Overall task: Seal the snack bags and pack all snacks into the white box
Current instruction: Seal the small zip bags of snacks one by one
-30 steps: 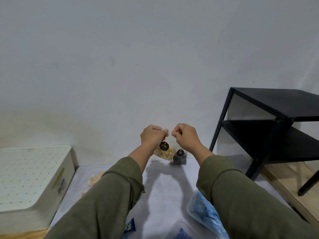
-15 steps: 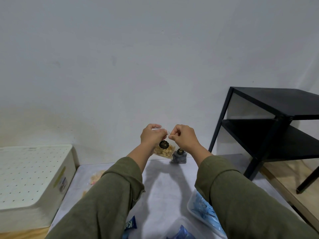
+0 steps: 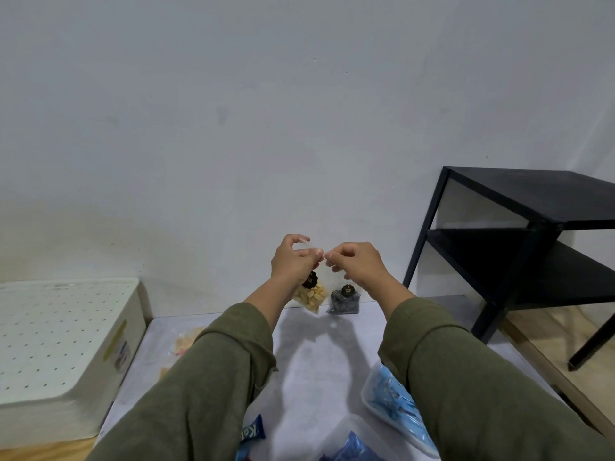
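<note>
From the head view, the left hand and right hand are raised above the far end of the bench, each pinching the top edge of a clear snack bag holding pale snacks. A dark snack bag stands behind it. The white box sits left of the bench, lid on.

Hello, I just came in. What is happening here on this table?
A person in green sleeves holds a small clear snack bag of pale pieces up above the grey table. The left hand and the right hand both pinch its top edge, apparently to seal it. A second small bag with dark contents stands behind. The white box sits to the left, lid on.
</note>
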`<action>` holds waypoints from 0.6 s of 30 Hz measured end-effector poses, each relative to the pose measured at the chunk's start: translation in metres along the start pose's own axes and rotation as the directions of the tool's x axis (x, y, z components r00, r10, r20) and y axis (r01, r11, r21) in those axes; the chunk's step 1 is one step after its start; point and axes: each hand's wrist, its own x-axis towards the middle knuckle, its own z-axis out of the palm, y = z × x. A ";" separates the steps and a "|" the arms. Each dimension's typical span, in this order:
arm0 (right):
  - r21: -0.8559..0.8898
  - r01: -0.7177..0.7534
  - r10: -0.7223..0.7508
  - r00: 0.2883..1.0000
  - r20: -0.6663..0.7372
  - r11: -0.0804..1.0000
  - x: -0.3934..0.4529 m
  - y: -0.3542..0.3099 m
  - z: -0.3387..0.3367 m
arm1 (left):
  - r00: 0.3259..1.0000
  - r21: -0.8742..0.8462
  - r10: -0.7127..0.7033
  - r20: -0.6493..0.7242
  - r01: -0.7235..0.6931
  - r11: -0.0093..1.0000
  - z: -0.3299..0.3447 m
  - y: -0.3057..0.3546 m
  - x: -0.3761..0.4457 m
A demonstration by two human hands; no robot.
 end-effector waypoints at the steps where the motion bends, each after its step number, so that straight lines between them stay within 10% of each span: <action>1: 0.000 -0.006 0.006 1.000 -0.002 1.000 0.000 -0.001 0.001 | 1.000 0.025 0.008 -0.003 -0.008 1.000 0.000 0.000 -0.001; 18: -0.026 0.005 -0.003 0.998 0.062 1.000 -0.001 0.014 0.017 | 0.999 0.071 -0.008 -0.044 0.011 0.997 -0.018 -0.006 0.001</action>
